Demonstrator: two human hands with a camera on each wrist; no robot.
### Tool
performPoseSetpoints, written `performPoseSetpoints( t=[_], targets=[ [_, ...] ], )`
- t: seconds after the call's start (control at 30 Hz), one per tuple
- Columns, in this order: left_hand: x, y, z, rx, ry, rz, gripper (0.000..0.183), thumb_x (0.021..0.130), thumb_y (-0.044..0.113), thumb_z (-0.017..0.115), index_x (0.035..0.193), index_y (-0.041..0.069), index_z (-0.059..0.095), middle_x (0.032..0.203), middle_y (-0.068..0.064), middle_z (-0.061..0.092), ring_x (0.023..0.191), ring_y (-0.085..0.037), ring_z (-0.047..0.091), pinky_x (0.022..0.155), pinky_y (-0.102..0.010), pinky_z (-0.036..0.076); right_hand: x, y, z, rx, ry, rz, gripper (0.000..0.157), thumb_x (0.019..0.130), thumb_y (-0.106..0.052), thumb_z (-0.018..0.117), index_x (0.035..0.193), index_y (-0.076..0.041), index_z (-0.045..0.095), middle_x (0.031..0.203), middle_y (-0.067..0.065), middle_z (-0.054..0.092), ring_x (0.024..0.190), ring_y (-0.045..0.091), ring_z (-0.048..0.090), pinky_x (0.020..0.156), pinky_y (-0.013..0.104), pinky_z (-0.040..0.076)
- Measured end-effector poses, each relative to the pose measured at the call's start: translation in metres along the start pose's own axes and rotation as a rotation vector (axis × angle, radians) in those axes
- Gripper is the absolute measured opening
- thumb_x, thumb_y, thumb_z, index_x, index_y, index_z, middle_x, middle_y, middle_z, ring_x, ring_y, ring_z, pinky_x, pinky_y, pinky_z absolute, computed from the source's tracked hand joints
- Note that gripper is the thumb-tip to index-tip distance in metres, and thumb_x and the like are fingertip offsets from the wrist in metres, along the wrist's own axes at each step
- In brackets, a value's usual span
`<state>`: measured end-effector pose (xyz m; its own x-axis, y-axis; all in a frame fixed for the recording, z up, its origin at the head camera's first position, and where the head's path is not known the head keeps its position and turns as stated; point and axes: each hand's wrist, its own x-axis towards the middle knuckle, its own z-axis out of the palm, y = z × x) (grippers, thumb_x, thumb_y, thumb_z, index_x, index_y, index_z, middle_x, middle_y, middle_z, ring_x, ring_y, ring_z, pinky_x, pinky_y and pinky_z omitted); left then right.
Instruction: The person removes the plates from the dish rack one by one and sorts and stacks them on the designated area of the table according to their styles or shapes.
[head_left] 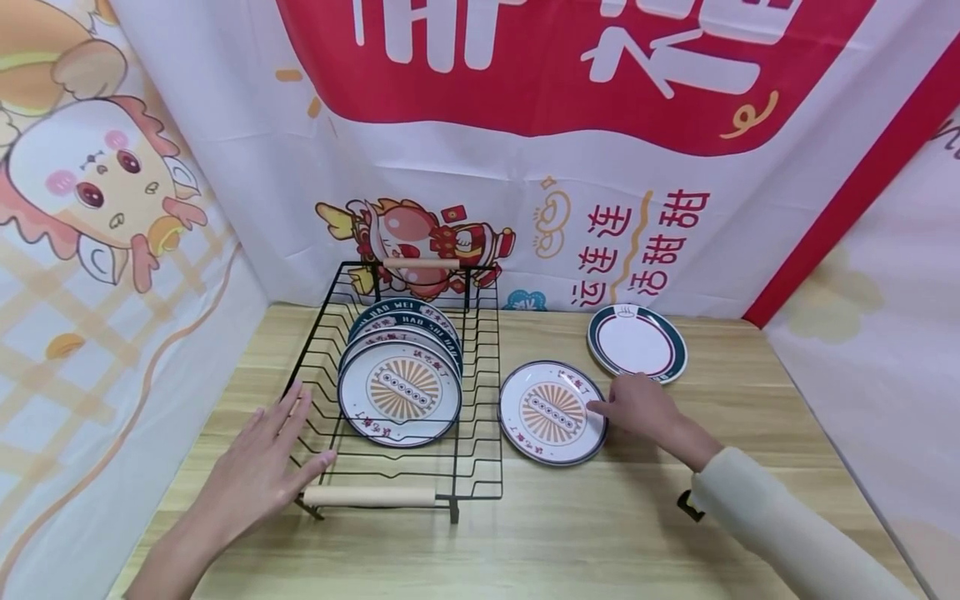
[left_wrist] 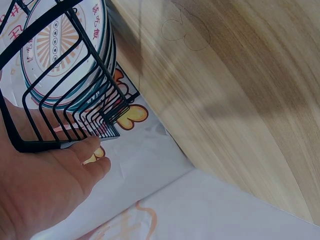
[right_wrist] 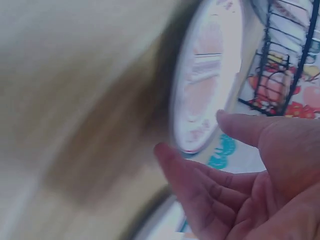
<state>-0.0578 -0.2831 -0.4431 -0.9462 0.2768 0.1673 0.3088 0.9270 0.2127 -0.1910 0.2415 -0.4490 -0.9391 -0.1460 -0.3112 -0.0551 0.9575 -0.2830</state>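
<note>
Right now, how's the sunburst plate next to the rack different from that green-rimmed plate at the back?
The sunburst plate has orange rays in its middle; the green-rimmed plate has a plain white middle. The sunburst plate has a thin dark edge, the green-rimmed plate a wide green band. The sunburst plate is beside the rack; the green-rimmed plate is nearer the hanging cloth. Both are round.

Tabletop booth [head_left: 570,537]; printed cloth walls [head_left: 480,150]
</note>
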Motion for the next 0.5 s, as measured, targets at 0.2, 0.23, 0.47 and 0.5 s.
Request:
performPoseSetpoints(
  t=[0.2, 0.23, 0.47, 0.5],
  targets=[
    [0.000, -0.001, 0.001, -0.002, -0.002, -0.002, 0.095, 0.104, 0.056, 0.059, 0.166, -0.004, 0.020, 0.176, -0.020, 0.009, 0.155, -0.051, 0.026, 0.130, -0.031, -0.012, -0.012, -0.025, -0.032, -0.110, 0.036, -0.038, 0.040, 0.094, -0.047, 0.079, 0.096, -0.007, 0.076, 0.074, 0.004, 0.067, 0.066, 0.021, 0.060, 0.059, 0.030, 0.046],
    [0.000, -0.001, 0.001, -0.001, -0.002, -0.002, 0.095, 0.104, 0.056, 0.059, 0.166, -0.004, 0.020, 0.176, -0.020, 0.009, 0.155, -0.051, 0.026, 0.130, -0.032, -0.012, -0.014, -0.030, -0.037, -0.117, 0.046, -0.052, 0.042, 0.093, -0.046, 0.080, 0.101, -0.006, 0.077, 0.079, 0.005, 0.070, 0.068, 0.021, 0.061, 0.060, 0.031, 0.048],
    [0.000, 0.000, 0.000, -0.006, 0.005, 0.007, 0.094, 0.104, 0.055, 0.060, 0.166, -0.004, 0.020, 0.175, -0.021, 0.011, 0.155, -0.050, 0.026, 0.130, -0.032, -0.011, -0.027, -0.071, -0.069, -0.184, 0.134, -0.186, 0.053, 0.091, -0.046, 0.083, 0.122, -0.004, 0.075, 0.101, 0.014, 0.079, 0.077, 0.023, 0.071, 0.071, 0.040, 0.064],
    [0.001, 0.000, 0.000, -0.006, 0.006, 0.008, 0.094, 0.104, 0.055, 0.060, 0.166, -0.004, 0.020, 0.175, -0.021, 0.011, 0.155, -0.050, 0.026, 0.130, -0.033, -0.011, -0.029, -0.077, -0.073, -0.188, 0.149, -0.211, 0.055, 0.091, -0.046, 0.083, 0.125, -0.004, 0.074, 0.104, 0.014, 0.079, 0.080, 0.024, 0.073, 0.071, 0.041, 0.065]
  ],
)
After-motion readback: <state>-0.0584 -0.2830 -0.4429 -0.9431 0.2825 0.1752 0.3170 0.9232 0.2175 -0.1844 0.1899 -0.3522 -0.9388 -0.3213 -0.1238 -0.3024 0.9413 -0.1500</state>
